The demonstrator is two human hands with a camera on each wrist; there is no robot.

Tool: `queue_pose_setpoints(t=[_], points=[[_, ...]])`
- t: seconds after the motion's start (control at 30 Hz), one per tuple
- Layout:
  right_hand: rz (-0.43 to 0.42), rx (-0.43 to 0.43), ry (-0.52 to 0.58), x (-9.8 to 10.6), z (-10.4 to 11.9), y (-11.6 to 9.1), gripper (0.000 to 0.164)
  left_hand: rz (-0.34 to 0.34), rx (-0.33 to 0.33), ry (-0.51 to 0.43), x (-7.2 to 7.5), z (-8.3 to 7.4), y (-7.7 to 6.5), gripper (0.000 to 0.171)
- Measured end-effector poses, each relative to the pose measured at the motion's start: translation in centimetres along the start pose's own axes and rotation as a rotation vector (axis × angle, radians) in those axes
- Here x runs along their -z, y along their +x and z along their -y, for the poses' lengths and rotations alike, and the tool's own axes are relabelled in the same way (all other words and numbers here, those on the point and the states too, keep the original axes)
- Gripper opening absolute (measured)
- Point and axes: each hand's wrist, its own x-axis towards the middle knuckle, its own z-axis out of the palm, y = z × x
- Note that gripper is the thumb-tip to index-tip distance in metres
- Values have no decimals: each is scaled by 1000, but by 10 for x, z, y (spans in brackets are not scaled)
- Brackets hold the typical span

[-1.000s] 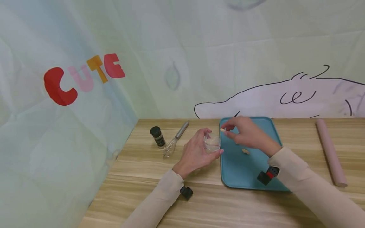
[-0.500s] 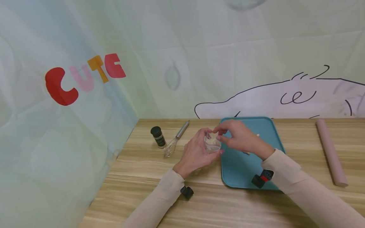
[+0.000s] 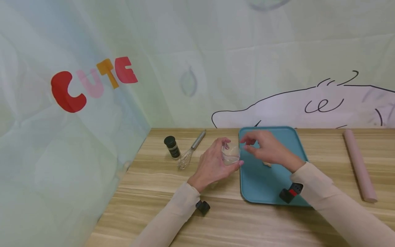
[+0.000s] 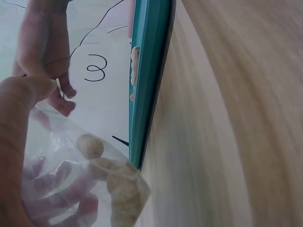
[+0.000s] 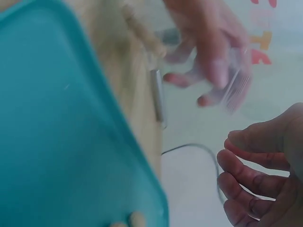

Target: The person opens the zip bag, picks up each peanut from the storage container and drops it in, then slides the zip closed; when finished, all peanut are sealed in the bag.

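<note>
My left hand (image 3: 213, 166) holds a clear plastic zip bag (image 3: 231, 155) by its sides, beside the tray's left edge. Several peanuts (image 4: 124, 191) show through the plastic in the left wrist view. My right hand (image 3: 266, 148) hovers over the blue tray (image 3: 262, 188), just right of the bag and apart from it. Its fingers (image 5: 246, 176) are loosely bent, with nothing visible between thumb and fingertips. On the tray lies a peanut (image 3: 267, 164), partly covered by the right hand; the right wrist view shows two peanut ends (image 5: 137, 219) near the tray's rim.
Left of the bag, a metal whisk (image 3: 192, 150) and a black-capped spice jar (image 3: 172, 148) rest on the wooden table (image 3: 154, 202). A pink rolling pin (image 3: 359, 165) lies right of the tray. A printed cloth (image 3: 197, 68) hangs behind the table.
The right hand pinched a peanut beside the bag, reached to the bag's mouth, then drew back rightward without a visible peanut. The left hand kept its hold on the bag.
</note>
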Motion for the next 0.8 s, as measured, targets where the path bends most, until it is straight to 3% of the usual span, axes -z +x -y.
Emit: queue_pose_setpoints(t=[0.43,0.6,0.8], points=[[86,-162,-91,-4,-56,-11,21,-8,22,4,3,1,2,77],[109,-209,-110,-6,-64,-11,21,-7,28,4,4,0,1,78],[134,-204,-128,-5,-66,-11,20,-7,17,3,4,0,2,78]])
